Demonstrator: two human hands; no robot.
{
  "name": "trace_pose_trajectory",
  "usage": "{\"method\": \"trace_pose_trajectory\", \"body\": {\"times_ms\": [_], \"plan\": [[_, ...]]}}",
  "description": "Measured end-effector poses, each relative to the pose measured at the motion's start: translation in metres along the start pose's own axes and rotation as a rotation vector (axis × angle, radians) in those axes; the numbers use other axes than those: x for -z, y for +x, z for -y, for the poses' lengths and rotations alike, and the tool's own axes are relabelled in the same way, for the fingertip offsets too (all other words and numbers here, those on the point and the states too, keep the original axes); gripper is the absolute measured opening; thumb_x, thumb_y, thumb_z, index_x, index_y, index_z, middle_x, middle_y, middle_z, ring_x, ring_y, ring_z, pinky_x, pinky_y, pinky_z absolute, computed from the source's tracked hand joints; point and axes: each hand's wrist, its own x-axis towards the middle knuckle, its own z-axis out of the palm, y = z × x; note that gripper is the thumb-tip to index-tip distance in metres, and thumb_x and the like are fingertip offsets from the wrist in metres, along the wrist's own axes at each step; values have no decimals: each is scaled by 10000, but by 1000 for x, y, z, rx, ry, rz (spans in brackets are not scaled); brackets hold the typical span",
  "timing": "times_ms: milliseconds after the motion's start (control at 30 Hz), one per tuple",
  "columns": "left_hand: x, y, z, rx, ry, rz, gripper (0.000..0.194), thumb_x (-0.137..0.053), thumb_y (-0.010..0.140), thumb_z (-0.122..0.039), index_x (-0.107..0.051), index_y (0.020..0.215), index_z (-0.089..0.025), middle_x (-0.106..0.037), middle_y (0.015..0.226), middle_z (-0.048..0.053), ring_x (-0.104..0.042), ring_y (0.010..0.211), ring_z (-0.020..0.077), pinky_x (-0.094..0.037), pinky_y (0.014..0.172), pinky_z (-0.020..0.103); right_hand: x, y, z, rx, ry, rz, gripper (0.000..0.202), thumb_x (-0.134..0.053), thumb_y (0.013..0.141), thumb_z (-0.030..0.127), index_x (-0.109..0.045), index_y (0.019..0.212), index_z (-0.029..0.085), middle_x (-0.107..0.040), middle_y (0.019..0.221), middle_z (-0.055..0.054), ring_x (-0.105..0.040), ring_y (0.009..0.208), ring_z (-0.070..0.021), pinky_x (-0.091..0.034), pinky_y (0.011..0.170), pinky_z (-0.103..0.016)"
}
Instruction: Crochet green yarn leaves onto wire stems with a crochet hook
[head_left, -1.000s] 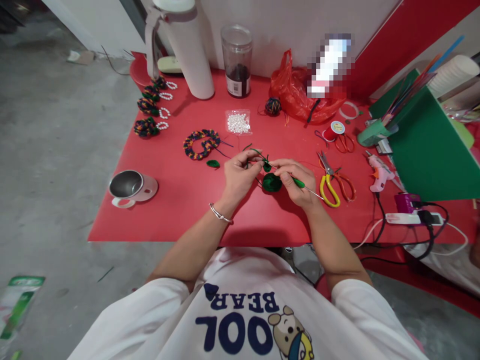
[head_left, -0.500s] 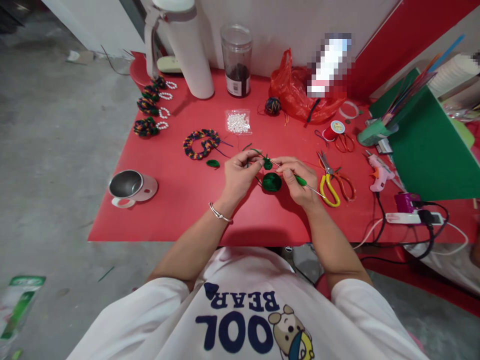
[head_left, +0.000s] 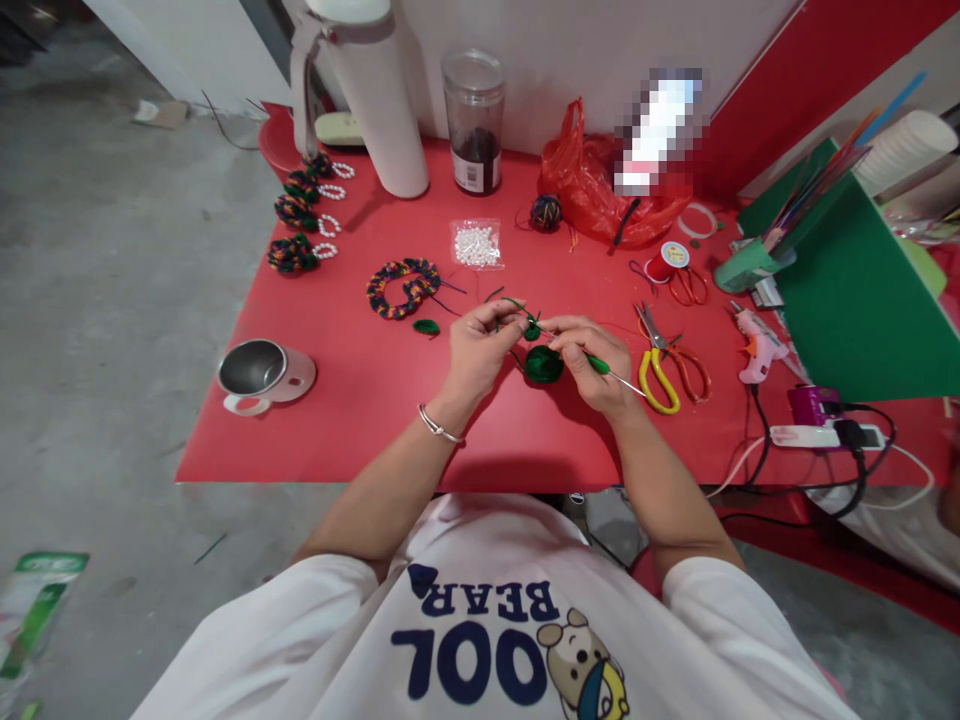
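Between the fingertips of my left hand is a small green crocheted piece, with green yarn running over the forefinger. My right hand grips a crochet hook with a green handle, its tip at the green piece. A ball of dark green yarn sits on the red table just below the fingertips. To the left lie a small green leaf shape and a multicoloured crocheted strip, curled in a loop.
Yellow-handled scissors lie right of my right hand, near a pink glue gun and red thread spool. A bag of white beads is ahead. A mug stands left, a white bottle behind.
My right hand and the hook have shifted slightly left, and the hook tip is closer to my left fingertips. The small green piece has moved slightly left.
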Motion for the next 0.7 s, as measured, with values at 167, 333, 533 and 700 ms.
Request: {"method": "trace_pose_trajectory", "body": {"times_ms": [167,333,533,700], "plan": [[0,0,1,-19,54,-18,233,-849,631,-160,-810,860,-182,-738,766,14,-645,699,112,-537,703,251,-1,0,0,-20,-15,-14,268,-525,1059,435,-725,967,281,-795,1151,-60,-749,1084,-225,-611,962,-443],[1,0,1,-38,61,-6,233,-831,639,-155,-816,870,-183,-744,776,17,-650,708,113,-539,712,252,-1,0,0,4,-3,-12,217,-541,1061,357,-728,988,273,-793,1145,-59,-748,1080,-209,-599,953,-411],[2,0,3,-82,122,4,231,-811,648,-173,-823,878,-187,-748,784,17,-635,679,112,-534,677,253,-1,0,-1,16,-3,-21,205,-548,1057,341,-731,994,271,-794,1144,-58,-748,1077,-207,-603,949,-405],[3,-1,4,-142,219,12,209,-767,680,-159,-824,877,-202,-748,790,23,-585,626,107,-482,590,245,0,-1,-1,-4,-1,-17,204,-552,1056,346,-732,991,274,-793,1155,-61,-751,1058,-203,-616,934,-401]]}}
